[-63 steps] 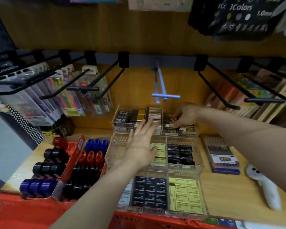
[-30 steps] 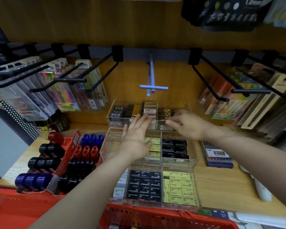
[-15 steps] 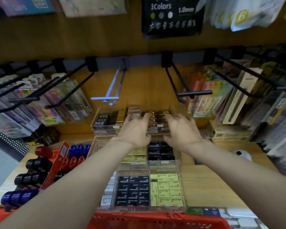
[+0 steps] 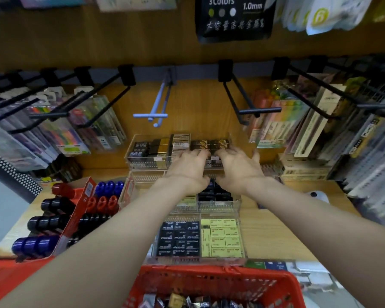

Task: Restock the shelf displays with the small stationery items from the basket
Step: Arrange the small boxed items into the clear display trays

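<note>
Wooden shelf point(image 4: 276, 236): fingers point(image 4: 196, 153) (blurred) hide erasers point(image 4: 209, 144).

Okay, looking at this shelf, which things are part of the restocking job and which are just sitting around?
Part of the job:
left hand and right hand, both at the back clear tray
small boxes in that tray
red basket

Just lying about:
marker display
hanging pen packs
white device

Fingertips of my hands point(image 4: 211, 170): blurred, grip unreadable. Middle clear tray point(image 4: 218, 203): I see it partly hidden beneath wrists. Red basket point(image 4: 209, 283): cut off by bottom edge.
</note>
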